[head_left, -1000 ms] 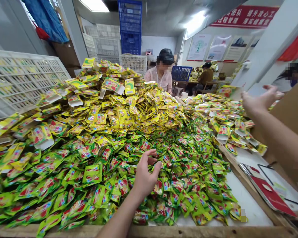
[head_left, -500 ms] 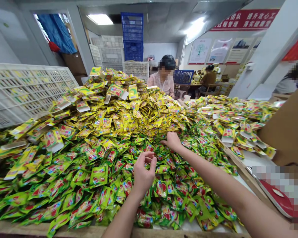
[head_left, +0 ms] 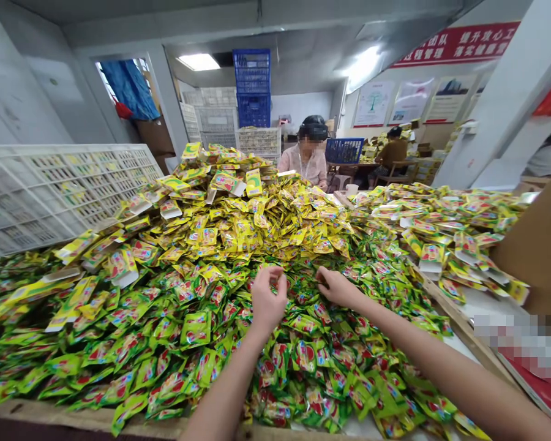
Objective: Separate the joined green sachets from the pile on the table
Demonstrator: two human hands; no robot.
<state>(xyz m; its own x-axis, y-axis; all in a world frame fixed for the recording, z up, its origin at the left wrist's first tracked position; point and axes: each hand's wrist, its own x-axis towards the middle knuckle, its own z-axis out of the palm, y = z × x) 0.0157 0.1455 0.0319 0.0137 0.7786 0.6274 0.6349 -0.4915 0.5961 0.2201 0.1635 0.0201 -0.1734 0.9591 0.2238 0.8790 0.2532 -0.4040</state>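
A heap of small green sachets (head_left: 197,327) with red fruit pictures spreads before me, and yellow sachets (head_left: 239,236) are piled behind them. Above the middle of the green ones is my left hand (head_left: 269,300), its fingers loosely curled and the thumb apart, with nothing visible between them. To its right, my right hand (head_left: 338,288) reaches in low over the heap where green meets yellow. Its fingers are bent together at the sachets, and their tips are partly hidden, so what they pinch cannot be made out.
Small yellow cartons (head_left: 122,266) lie on the heap's left, with more cartons (head_left: 468,248) beyond a wooden strip (head_left: 463,331) at right. A white crate (head_left: 73,190) leans at left; a brown cardboard sheet (head_left: 539,239) stands at right. A co-worker (head_left: 305,156) sits across the heap.
The view has tilted up slightly and shifted left. My left hand has moved forward over the heap; my right hand has drawn nearer to me, its fingers now more curled.
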